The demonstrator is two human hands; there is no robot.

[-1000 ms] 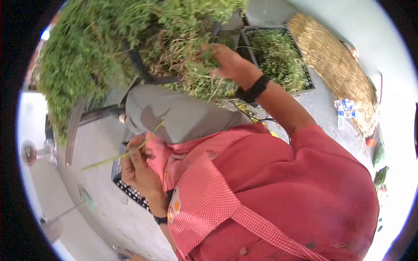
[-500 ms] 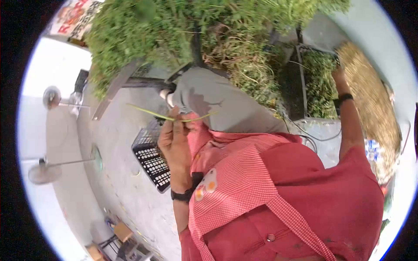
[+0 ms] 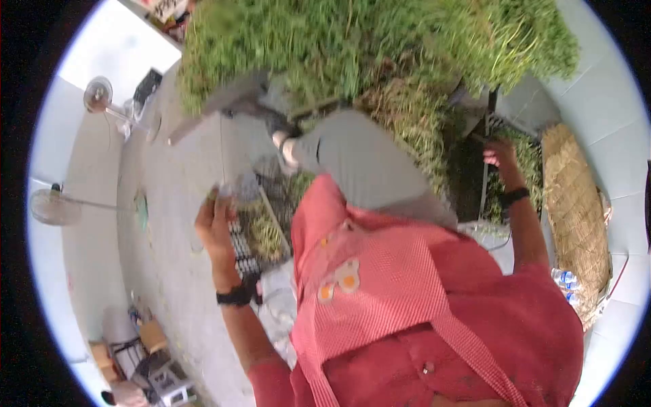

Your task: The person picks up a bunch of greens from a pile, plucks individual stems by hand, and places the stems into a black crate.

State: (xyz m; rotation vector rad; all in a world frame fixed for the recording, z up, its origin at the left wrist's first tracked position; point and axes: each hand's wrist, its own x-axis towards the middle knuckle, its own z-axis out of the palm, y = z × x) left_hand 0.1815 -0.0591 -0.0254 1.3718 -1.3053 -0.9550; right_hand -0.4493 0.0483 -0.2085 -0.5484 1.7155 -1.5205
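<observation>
Left hand point(image 3: 215, 220) has swung out over the black crate point(image 3: 241, 256). Its fingers are loosely curled and I can't tell if it's pinching anything. The long stalk's out of sight, probably dropped onto the cut greens point(image 3: 266, 234) there. Right hand point(image 3: 500, 153) has moved to the far tray point(image 3: 483, 186), curled at its herbs, grip unclear.

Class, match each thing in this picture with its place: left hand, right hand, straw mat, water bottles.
Things:
1 left hand
2 right hand
3 straw mat
4 water bottles

Places:
A lower right, at the mat's near end
B beside the black crate holding green stems
C at the rim of the dark tray of greens
D far right of the view

Pairs: 1-B, 2-C, 3-D, 4-A
</observation>
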